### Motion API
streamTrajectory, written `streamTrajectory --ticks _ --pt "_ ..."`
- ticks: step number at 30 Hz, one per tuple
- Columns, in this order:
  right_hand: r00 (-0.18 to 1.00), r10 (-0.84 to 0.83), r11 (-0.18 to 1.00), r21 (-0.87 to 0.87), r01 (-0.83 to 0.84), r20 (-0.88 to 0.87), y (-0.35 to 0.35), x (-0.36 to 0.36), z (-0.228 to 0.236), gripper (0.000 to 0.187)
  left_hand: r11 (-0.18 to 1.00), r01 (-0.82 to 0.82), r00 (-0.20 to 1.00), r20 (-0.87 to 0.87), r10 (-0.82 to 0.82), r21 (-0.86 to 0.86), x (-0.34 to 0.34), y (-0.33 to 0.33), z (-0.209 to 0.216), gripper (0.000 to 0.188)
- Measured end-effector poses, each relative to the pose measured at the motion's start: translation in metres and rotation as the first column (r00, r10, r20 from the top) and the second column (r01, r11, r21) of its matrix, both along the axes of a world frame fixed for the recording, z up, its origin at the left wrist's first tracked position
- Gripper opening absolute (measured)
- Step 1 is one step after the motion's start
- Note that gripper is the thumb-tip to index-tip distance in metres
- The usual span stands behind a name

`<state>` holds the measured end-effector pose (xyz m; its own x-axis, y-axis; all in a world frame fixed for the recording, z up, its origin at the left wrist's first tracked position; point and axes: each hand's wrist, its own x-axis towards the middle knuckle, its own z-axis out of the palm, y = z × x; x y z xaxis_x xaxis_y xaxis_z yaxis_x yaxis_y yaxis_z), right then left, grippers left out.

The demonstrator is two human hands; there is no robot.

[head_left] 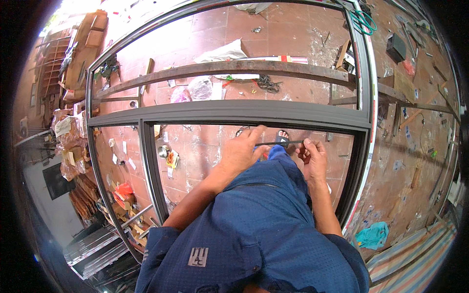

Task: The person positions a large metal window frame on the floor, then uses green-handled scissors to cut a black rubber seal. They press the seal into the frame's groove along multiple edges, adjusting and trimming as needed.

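A large dark grey metal window frame [234, 113] surrounds me, and I stand inside its lower opening. Between my hands runs a thin black strip [291, 142], held level just on the near side of the frame's crossbar. My right hand [312, 158] pinches its right end between thumb and fingertips. My left hand [244, 149] has the strip's other end between thumb and fingers, with the fingertips close to the crossbar's lower edge; whether they touch the bar I cannot tell. The left end of the strip is partly hidden by the hand.
A long brown beam [220, 69] lies under the frame's upper opening. A white sack [224, 51] and plastic wrap lie on the tiled floor beyond. Wrapped bundles [68, 132] stand at left. At right are a black box [395, 48], a turquoise cloth [373, 235] and a striped sheet [415, 259].
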<state>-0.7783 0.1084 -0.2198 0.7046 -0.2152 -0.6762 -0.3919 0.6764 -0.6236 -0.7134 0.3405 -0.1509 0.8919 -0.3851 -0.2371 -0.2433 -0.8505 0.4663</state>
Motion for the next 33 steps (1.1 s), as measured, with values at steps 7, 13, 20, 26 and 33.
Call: streamTrajectory --ticks 7,13,20,26,33 --pt "0.999 0.041 0.998 -0.041 -0.040 0.027 -0.008 0.005 0.000 0.014 1.000 -0.003 0.998 -0.061 0.004 0.015 0.000 -0.010 0.000 0.061" --pt "0.954 0.291 0.943 -0.191 -0.272 0.076 0.003 0.004 -0.012 0.013 0.974 -0.058 0.996 -0.056 0.072 0.221 0.005 0.022 0.002 0.064" --pt "0.420 0.881 0.462 -0.580 -0.671 0.217 0.085 0.042 -0.010 0.027 0.762 -0.334 0.942 0.181 0.281 0.555 0.006 0.186 0.043 0.044" --pt "0.393 0.907 0.409 -0.553 -0.726 0.155 0.096 0.050 0.007 0.032 0.905 -0.350 0.914 -0.126 0.387 0.242 -0.039 0.177 0.045 0.026" --pt "0.408 0.901 0.231 -0.960 -0.159 0.149 0.094 0.052 0.041 0.026 0.977 -0.199 0.924 -0.317 0.214 0.080 -0.077 0.131 0.021 0.030"
